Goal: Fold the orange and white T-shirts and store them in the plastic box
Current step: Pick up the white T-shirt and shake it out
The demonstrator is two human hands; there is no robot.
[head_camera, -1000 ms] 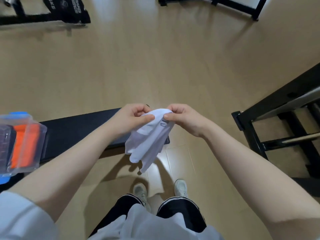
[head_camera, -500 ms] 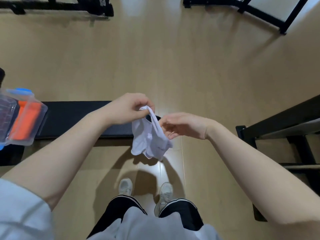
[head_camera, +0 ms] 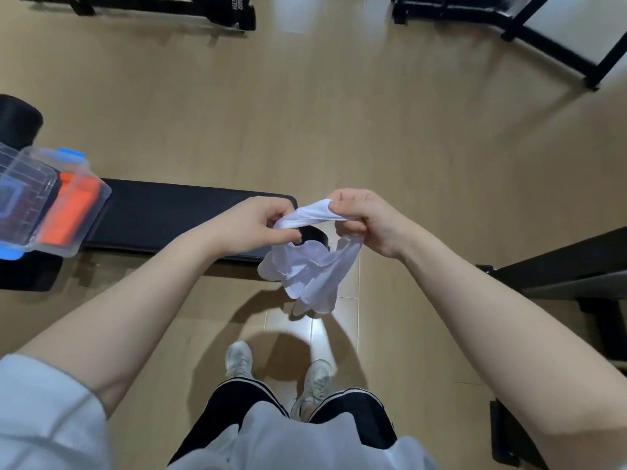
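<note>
A small white T-shirt (head_camera: 307, 273) hangs bunched in the air above the right end of a black bench (head_camera: 176, 215). My left hand (head_camera: 252, 225) pinches its upper edge on the left, and my right hand (head_camera: 363, 220) grips a stretched band of the fabric on the right. The rest of the cloth droops below both hands. At the far left a clear plastic box (head_camera: 84, 212) with blue clips stands on the bench, with the folded orange T-shirt (head_camera: 69, 212) inside it. A clear lid (head_camera: 23, 191) leans at the box's left side.
Wooden floor lies all around. A black metal rack (head_camera: 563, 269) stands close on the right. Black frames (head_camera: 502, 25) and another black frame (head_camera: 146, 8) stand at the far edge. A black roller pad (head_camera: 17, 120) is at the left. My feet (head_camera: 278, 371) are below the shirt.
My right hand, which had let go half a second ago, has taken hold of the white T-shirt again. Both hands now stretch its top edge between them. The view tilted further down.
</note>
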